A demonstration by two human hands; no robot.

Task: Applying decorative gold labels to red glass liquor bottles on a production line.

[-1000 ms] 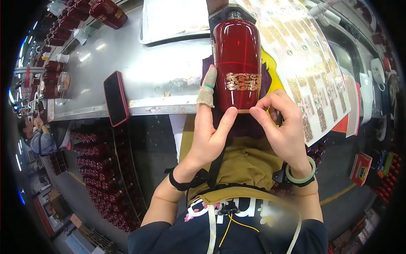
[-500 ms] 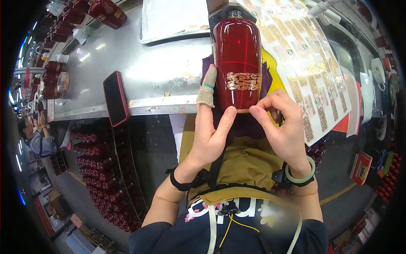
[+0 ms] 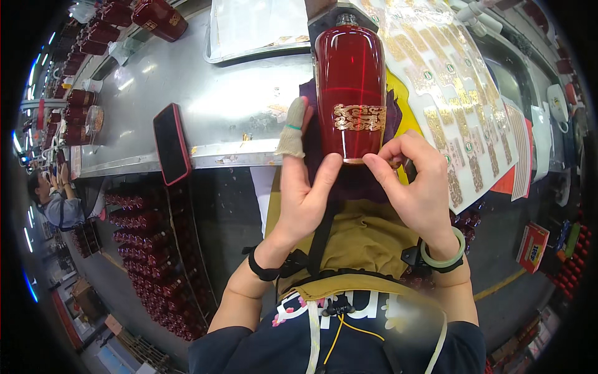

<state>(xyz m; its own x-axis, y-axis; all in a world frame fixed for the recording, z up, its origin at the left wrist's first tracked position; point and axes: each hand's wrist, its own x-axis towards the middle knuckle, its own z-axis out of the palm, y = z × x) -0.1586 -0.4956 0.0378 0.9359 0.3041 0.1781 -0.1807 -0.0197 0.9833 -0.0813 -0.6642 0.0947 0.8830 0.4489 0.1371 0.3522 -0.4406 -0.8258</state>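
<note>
With our left grip (image 3: 302,202) splayed and right grip (image 3: 420,177) curled, its hold unclear, we are touching the red bottle (image 3: 350,68) just ahead of both; its gold band (image 3: 360,117) is already showing, further work remaining unclear

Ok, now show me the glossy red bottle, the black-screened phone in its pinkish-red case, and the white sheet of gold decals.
Glossy red bottle (image 3: 351,84), head view: middle of its body.
Black-screened phone (image 3: 172,144), head view: screen.
White sheet of gold decals (image 3: 458,103), head view: middle.

A bare metal bench (image 3: 143,106) bears a phone (image 3: 172,144), overhanging its front edge, and a shallow tray (image 3: 258,53).
</note>
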